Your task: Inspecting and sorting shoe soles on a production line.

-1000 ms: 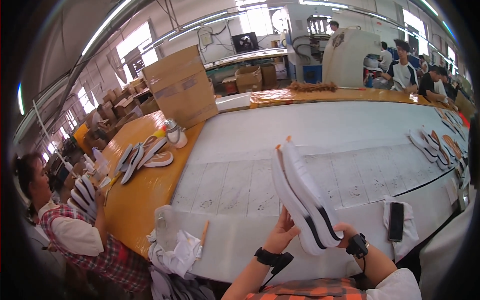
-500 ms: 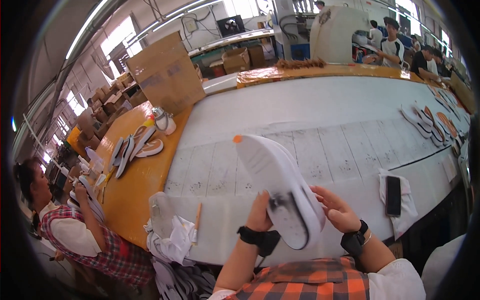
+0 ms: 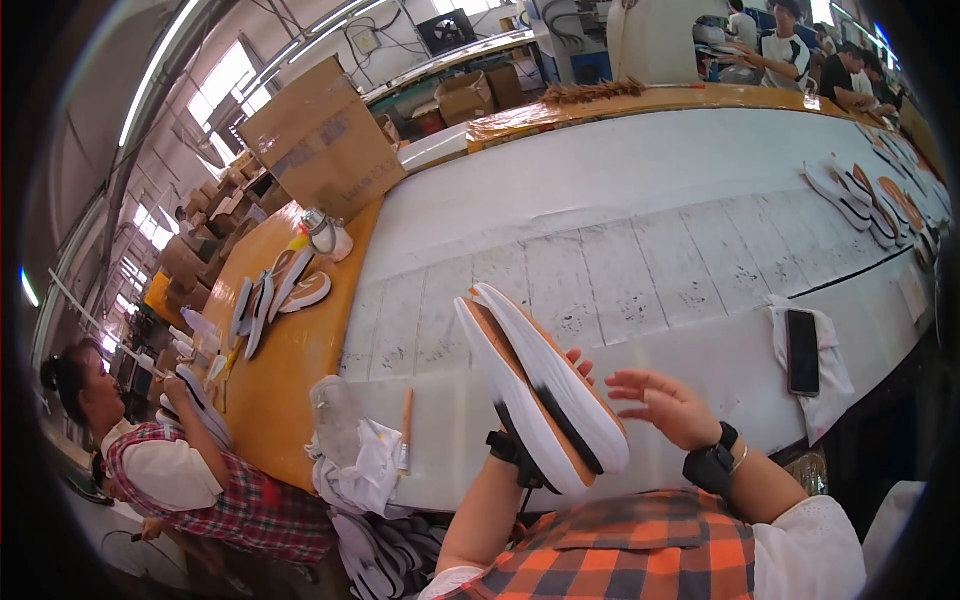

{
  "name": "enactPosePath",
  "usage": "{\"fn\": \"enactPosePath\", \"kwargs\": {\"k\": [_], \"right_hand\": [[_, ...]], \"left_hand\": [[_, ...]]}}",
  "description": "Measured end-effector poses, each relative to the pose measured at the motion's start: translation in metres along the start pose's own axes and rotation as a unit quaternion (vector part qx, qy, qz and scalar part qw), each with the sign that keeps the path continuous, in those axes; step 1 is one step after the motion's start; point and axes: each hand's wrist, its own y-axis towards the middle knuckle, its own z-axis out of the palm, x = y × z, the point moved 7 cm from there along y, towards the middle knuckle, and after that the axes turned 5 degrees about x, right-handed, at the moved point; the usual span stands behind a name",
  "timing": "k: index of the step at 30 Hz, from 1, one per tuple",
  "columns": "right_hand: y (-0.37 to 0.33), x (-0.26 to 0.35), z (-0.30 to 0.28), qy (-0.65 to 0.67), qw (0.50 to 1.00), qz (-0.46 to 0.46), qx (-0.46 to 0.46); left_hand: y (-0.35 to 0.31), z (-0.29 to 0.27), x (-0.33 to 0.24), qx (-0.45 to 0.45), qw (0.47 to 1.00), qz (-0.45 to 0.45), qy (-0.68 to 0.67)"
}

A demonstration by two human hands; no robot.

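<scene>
A pair of white shoe soles with black patches and tan inner faces stands tilted in front of me, the two held side by side. My left hand is closed around them from behind; only its fingertips show past their right side, and the rest is hidden. Just to the right of the soles, my right hand is open, its fingers apart and holding nothing. Beneath both hands lies a white-topped table marked with thin lines.
A phone rests on a white cloth at right. Left of me are a crumpled cloth and a brush. More soles lie far right, others on the orange table. A person works at left.
The soles have turned from showing a broad white underside to showing their sides and tan inner faces. My right hand has come away from them and opened.
</scene>
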Motion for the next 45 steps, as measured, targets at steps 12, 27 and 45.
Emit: {"fn": "enactPosePath", "kwargs": {"k": [12,27,45], "right_hand": [[-0.003,-0.026,0.019,-0.184,0.981,0.014,0.051],[0.024,0.013,0.013,-0.091,0.989,0.109,-0.046],[-0.028,-0.008,-0.017,0.107,0.993,0.011,-0.048]], "left_hand": [[0.012,0.005,0.012,0.083,0.990,-0.083,0.081],[0.026,-0.041,0.015,0.073,0.963,-0.131,0.225],[0.005,-0.013,0.010,0.298,0.941,-0.124,-0.102]]}}
